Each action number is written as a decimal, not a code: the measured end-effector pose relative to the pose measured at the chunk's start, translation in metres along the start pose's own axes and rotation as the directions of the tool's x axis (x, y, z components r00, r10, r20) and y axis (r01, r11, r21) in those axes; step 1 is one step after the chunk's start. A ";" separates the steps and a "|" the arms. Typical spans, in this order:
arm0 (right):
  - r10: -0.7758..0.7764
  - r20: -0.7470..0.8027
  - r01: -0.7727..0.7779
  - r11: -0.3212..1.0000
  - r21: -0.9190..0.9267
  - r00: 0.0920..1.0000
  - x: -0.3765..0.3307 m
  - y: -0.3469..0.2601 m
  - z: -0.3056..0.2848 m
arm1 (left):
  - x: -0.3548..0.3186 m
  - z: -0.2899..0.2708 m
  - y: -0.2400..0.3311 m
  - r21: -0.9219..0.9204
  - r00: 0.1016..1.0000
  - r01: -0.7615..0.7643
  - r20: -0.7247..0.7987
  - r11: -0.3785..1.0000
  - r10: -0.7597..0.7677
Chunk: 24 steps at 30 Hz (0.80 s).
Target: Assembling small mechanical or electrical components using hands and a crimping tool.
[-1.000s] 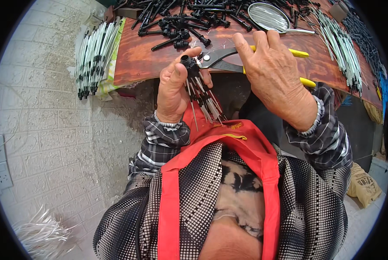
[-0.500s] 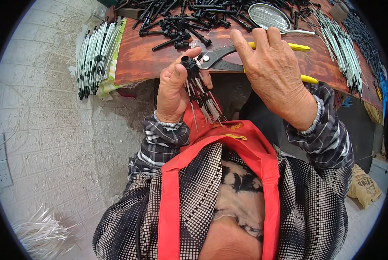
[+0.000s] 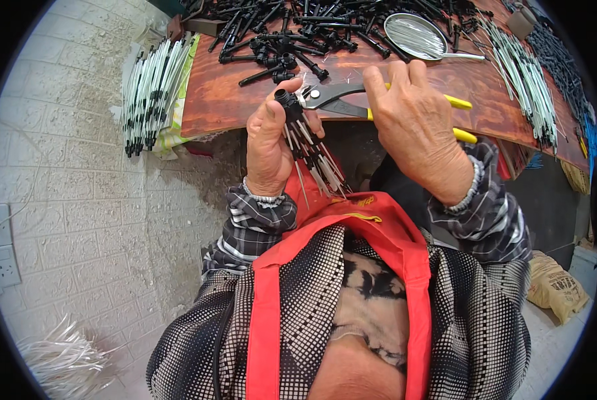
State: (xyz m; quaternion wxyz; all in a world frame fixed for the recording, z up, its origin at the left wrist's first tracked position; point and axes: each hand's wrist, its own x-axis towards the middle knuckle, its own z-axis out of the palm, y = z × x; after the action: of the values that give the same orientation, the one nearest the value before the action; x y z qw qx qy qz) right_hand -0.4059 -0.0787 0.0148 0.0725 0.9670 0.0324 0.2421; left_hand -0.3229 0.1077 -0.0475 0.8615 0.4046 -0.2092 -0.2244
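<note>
My left hand (image 3: 268, 143) grips a black ribbed tubular fitting (image 3: 286, 98) with a bundle of thin black-and-white rods (image 3: 318, 160) hanging from it toward my lap. In my right hand (image 3: 415, 123) is a pair of pliers (image 3: 342, 93) with yellow handles, my fingers wrapped round them. Their dark jaws point left and meet the side of the fitting, by a thin white strip. Exactly what the jaw tips bite on is too small to tell. Both hands are held just over the table's near edge.
Many black tubular parts (image 3: 278, 50) are heaped on the reddish wooden table (image 3: 212, 100). A round pan (image 3: 415, 37) holds thin clear strips. Bundles of pale rods lie at the left edge (image 3: 153, 97) and right side (image 3: 525, 87). A tan sack (image 3: 555, 287) stands on the floor at right.
The yellow handles have come closer together as my right hand closed round them and shifted slightly left. My left hand keeps its hold on the fitting.
</note>
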 end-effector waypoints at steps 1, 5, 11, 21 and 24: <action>0.010 -0.022 -0.010 1.000 -0.010 1.000 0.000 -0.003 0.001 | 0.000 0.000 0.001 0.002 1.000 -0.004 0.002 1.000 0.004; 0.080 -0.051 -0.078 0.997 0.027 0.995 -0.003 -0.018 0.013 | 0.001 -0.002 0.005 -0.003 0.998 -0.022 -0.065 1.000 0.022; 0.197 0.012 -0.196 0.969 0.152 0.980 -0.002 -0.030 0.023 | 0.007 -0.014 0.005 -0.046 0.999 -0.049 -0.010 0.998 0.048; 0.105 -0.052 -0.100 0.991 0.091 0.993 0.001 -0.019 0.015 | 0.006 -0.013 0.003 -0.037 0.998 -0.062 -0.007 0.997 0.062; 0.119 -0.050 -0.113 0.988 0.105 0.992 -0.001 -0.020 0.015 | 0.007 -0.014 0.003 -0.050 0.999 -0.048 -0.023 0.998 0.047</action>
State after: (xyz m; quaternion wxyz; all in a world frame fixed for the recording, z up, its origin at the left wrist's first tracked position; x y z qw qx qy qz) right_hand -0.3998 -0.0607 -0.0019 0.0079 0.9625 -0.0097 0.2711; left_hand -0.3092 0.1138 -0.0525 0.8788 0.3799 -0.2036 -0.2046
